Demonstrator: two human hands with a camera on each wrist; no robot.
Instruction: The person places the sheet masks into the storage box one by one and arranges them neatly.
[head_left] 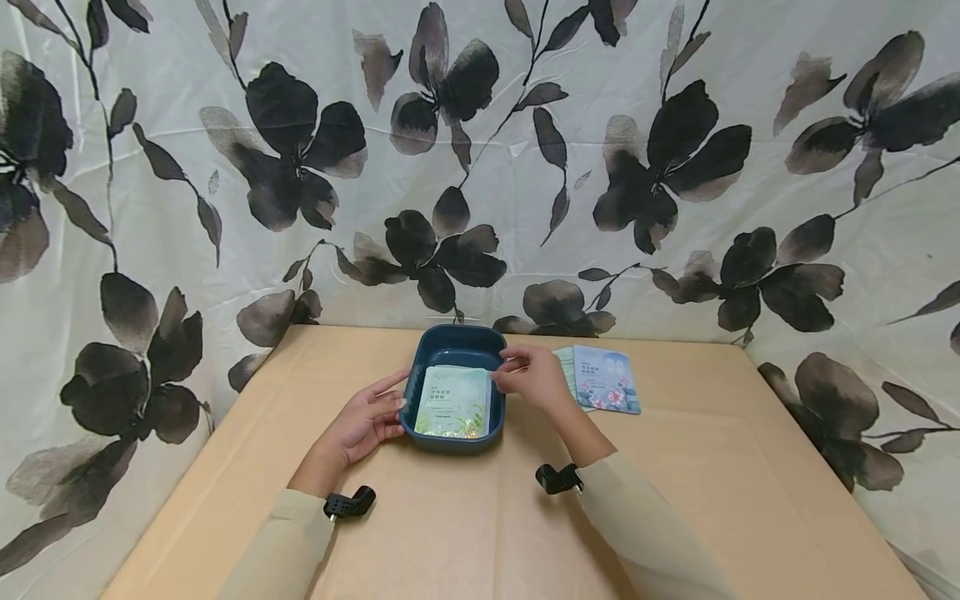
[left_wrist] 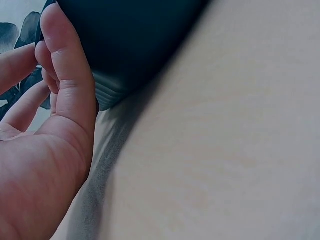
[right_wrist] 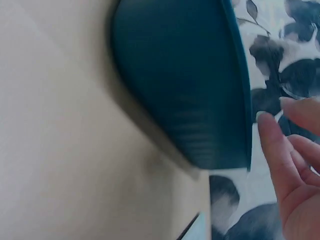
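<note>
So the blue tub (head_left: 452, 446) is sitting on the worktop (head_left: 420, 533) with its long axis running near to far, and it's flanked on both sides. The left wall is touched by the left hand (head_left: 367, 421), fingers loosely spread. At the right rim, the right hand (head_left: 532, 375) is held with thumb and fingertip slightly apart, nothing seen pinched between them; whether the rim is actually touched can't really be told. A green packet (head_left: 450, 404) lies flat inside the tub, its far right corner just beside those right fingertips, so the right hand is the nearer one here. The loose stuff is over on the right: a blue packet (head_left: 606, 379), with a pale green packet (head_left: 568, 367) partly covered by it. Both lie to the right of the right hand, well apart from the left.
</note>
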